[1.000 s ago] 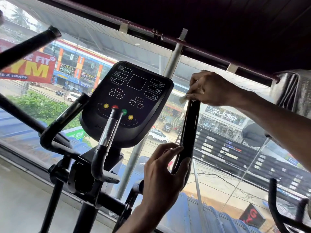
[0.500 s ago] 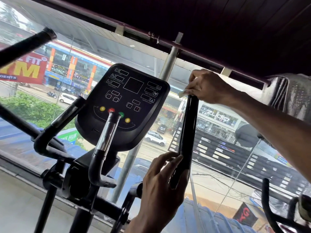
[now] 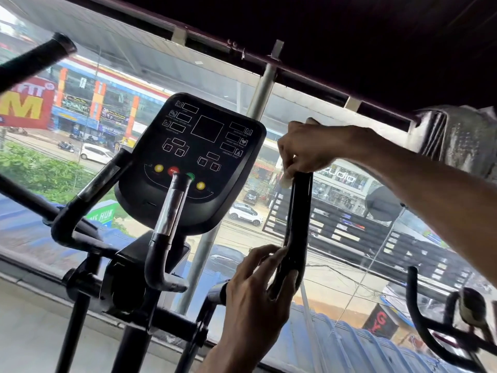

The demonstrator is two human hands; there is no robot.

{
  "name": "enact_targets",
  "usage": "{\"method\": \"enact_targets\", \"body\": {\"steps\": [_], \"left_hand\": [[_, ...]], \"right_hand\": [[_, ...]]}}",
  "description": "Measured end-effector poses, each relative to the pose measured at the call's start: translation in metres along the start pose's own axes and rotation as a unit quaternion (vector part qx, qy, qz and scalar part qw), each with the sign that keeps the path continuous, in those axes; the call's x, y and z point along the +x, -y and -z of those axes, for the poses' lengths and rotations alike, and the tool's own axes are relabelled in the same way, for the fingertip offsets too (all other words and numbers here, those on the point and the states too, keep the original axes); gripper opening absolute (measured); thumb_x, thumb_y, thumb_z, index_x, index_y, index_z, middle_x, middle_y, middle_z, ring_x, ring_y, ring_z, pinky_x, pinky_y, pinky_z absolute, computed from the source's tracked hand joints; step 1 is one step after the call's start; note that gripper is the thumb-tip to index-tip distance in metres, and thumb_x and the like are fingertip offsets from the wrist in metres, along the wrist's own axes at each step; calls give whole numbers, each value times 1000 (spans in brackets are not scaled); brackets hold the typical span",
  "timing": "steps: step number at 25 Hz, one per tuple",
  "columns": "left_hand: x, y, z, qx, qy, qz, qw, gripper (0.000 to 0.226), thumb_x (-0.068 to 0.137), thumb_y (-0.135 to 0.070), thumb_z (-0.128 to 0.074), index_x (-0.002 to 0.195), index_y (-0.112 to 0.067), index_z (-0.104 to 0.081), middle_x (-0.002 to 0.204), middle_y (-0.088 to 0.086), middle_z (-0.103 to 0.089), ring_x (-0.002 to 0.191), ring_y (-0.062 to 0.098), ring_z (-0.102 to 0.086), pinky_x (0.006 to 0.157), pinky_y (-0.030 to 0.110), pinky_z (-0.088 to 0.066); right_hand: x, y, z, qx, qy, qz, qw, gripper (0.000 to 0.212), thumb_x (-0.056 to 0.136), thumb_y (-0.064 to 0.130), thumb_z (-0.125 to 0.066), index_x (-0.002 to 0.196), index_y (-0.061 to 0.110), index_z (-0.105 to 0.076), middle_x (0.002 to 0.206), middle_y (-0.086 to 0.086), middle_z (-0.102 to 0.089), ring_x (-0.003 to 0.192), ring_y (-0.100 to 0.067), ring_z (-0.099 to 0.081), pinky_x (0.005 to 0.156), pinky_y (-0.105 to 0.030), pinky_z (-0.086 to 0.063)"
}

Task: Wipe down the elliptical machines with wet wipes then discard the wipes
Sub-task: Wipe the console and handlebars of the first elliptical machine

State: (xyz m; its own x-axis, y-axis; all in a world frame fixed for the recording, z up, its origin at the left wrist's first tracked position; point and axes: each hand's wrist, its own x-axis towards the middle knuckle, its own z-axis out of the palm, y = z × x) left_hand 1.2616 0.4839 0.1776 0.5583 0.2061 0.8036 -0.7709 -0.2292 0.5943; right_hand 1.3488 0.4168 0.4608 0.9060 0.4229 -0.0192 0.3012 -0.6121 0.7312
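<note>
At handle [image 3: 299, 211] top, right hand [image 3: 309, 149] pinches wipe [image 3: 285, 182], mostly hidden.

Right hand [image 3: 309, 149] pinches a wipe [image 3: 285, 181] atop the handlebar [image 3: 300, 211]; left hand [image 3: 255, 292] grips lower.

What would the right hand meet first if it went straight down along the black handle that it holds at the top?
Most likely the left hand, which grips the same handle lower down. Between it and the right hand with its wipe, the handle looks bare.
</note>
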Motion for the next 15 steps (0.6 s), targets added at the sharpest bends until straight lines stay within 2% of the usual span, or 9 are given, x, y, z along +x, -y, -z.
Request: {"method": "enact_targets", "body": {"steps": [2,4,7,11,15], "left_hand": [[-1,1,1,-9,-3,8,1000,31,89,-40,-64,118,-30,-72,116,-18,-65,102,0,-65,75,25,-57],[-1,1,0,-27,-11,15,999,28,88,-38,-66,115,-31,-71,115,-20,-65,100,0,-65,65,26,-58],[-4,1,-2,-55,-34,13,998,22,87,-35,-70,108,-26,-72,110,-18,-66,95,-1,-65,57,24,-57],[-13,5,-2,-75,-36,29,996,19,87,-35,-71,98,-20,-72,102,-15,-67,89,4,-68,62,28,-59],[-19,6,2,-79,-31,54,995,18,84,-37,-72,97,-25,-71,96,-19,-68,77,1,-70,63,30,-59]], "right_hand": [[-24,16,-16,32,-49,55,997,23,91,52,-65,93,34,-79,100,15,-61,108,-12,-39,93,-34,-30],[-49,32,-38,87,-121,108,983,24,93,48,-64,89,31,-80,97,13,-60,98,-8,-41,86,-30,-32],[-74,48,-72,132,-263,90,952,33,94,45,-55,85,25,-79,92,8,-59,85,-5,-37,77,-28,-33],[-95,75,-103,221,-311,72,922,22,94,36,-64,90,20,-79,90,4,-58,82,-13,-46,76,-27,-38],[-106,92,-120,225,-360,80,902,17,95,31,-67,90,19,-78,90,3,-59,81,-15,-47,73,-34,-43]]}}
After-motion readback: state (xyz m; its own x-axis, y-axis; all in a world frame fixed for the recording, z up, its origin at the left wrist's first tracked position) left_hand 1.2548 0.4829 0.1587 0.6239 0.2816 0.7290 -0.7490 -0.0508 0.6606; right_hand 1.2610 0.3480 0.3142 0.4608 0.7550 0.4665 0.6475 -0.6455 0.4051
